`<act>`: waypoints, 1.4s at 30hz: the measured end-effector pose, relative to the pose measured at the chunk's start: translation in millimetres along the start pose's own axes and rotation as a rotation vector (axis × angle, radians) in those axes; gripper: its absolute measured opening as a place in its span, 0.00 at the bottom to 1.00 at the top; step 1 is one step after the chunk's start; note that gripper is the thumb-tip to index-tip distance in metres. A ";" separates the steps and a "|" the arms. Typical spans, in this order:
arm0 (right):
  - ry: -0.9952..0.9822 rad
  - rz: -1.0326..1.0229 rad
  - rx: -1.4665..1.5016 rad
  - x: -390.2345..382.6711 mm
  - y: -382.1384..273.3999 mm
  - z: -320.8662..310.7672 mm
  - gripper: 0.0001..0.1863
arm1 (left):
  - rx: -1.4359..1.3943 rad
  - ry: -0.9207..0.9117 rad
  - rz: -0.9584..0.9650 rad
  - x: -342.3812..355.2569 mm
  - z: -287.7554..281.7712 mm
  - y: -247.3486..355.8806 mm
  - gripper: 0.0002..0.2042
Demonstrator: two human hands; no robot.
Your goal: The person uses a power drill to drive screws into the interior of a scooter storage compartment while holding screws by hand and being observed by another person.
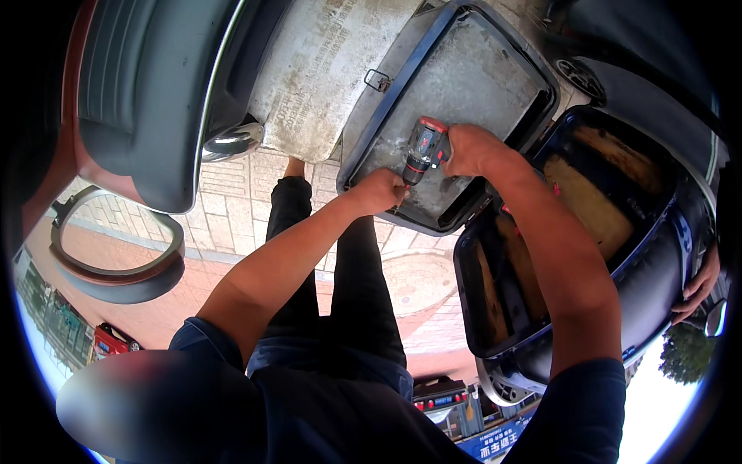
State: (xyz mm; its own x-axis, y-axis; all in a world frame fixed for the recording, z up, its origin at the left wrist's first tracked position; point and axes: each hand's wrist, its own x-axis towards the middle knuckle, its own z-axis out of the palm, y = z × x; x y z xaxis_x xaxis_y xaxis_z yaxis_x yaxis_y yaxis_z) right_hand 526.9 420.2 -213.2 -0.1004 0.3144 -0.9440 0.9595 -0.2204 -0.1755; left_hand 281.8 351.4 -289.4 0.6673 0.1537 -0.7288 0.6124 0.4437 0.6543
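Observation:
A cordless drill (425, 147), black and red, points downward in my right hand (468, 151), whose fingers are wrapped round its grip. Right by the chuck (416, 167), my left hand (379, 192) is closed in a pinch at the tip. What its fingers hold there is too small to make out, though a bit of red shows. Both hands are over the near part of a shallow grey metal compartment (479, 77) with a raised dark rim. Its scuffed floor has whitish stains.
To the right, an upturned dark seat (657, 286) shows wooden panels (610, 182); another person's hand (699, 286) rests on its edge. A wire latch (379, 80) sits on the compartment's left side. A padded grey seat (143, 100) with a looped armrest (116, 272) stands left.

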 end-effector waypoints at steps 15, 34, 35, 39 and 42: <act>-0.006 -0.014 -0.020 1.5 1.2 -6.2 0.18 | 0.390 -0.156 -0.044 17.0 -0.9 -0.7 0.08; -0.005 -0.002 -0.031 5.1 3.6 -10.9 0.20 | 0.485 -0.231 -0.135 24.1 -4.0 13.8 0.13; -0.005 -0.003 -0.034 4.3 3.2 -11.6 0.20 | 0.492 -0.227 -0.129 24.3 -3.4 13.7 0.13; 0.004 -0.007 -0.040 2.1 1.0 -15.6 0.19 | 0.551 -0.160 -0.050 28.2 3.1 -5.2 0.14; 0.017 -0.010 -0.034 3.8 5.5 -12.3 0.19 | 0.538 -0.176 -0.013 25.2 0.8 -1.4 0.15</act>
State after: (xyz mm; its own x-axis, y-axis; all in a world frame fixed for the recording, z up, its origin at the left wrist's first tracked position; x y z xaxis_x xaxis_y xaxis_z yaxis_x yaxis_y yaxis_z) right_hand 535.0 431.5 -214.3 -0.1059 0.3319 -0.9374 0.9668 -0.1860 -0.1750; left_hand 298.1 354.0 -308.5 0.6904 -0.0192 -0.7232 0.7203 -0.0747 0.6896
